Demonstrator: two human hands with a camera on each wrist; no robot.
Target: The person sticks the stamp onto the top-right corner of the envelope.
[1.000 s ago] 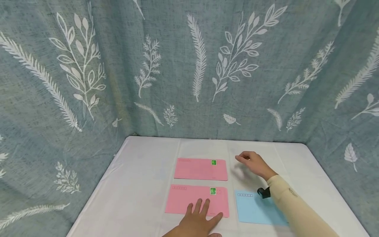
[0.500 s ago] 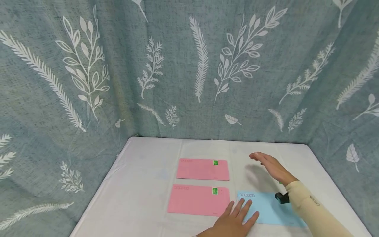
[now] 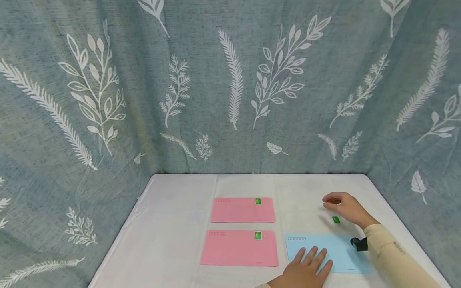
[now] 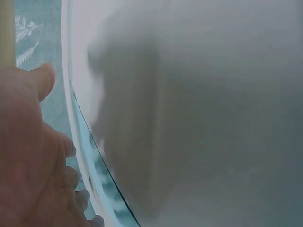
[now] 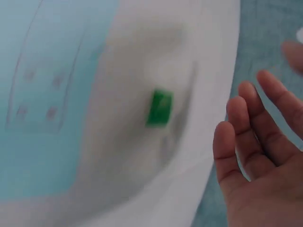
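A blue envelope [image 3: 336, 245] lies at the right of the table, its row of small postcode boxes at the upper left. My left hand [image 3: 306, 267] lies over its lower part with fingers spread; in the left wrist view the same hand [image 4: 33, 156] fills the left side. Just beyond the envelope's far edge, a small green stamp [image 3: 336, 219] lies on the white cloth. Above it hovers my right hand [image 3: 347, 207], fingers loosely bent and holding nothing. The right wrist view shows the stamp [image 5: 160, 109] apart from those fingertips [image 5: 224, 137].
To the left lie two pink envelopes, a far one [image 3: 242, 213] and a near one [image 3: 237, 252]. Each carries a green stamp at its upper right, the far stamp [image 3: 257, 201] and the near stamp [image 3: 258, 235]. A leaf-patterned curtain [image 3: 216, 88] hangs round the white table [image 3: 173, 224].
My left hand has moved right from the near pink envelope onto the blue one. My right hand has shifted right, away from beside the far pink envelope, and the loose stamp now shows.
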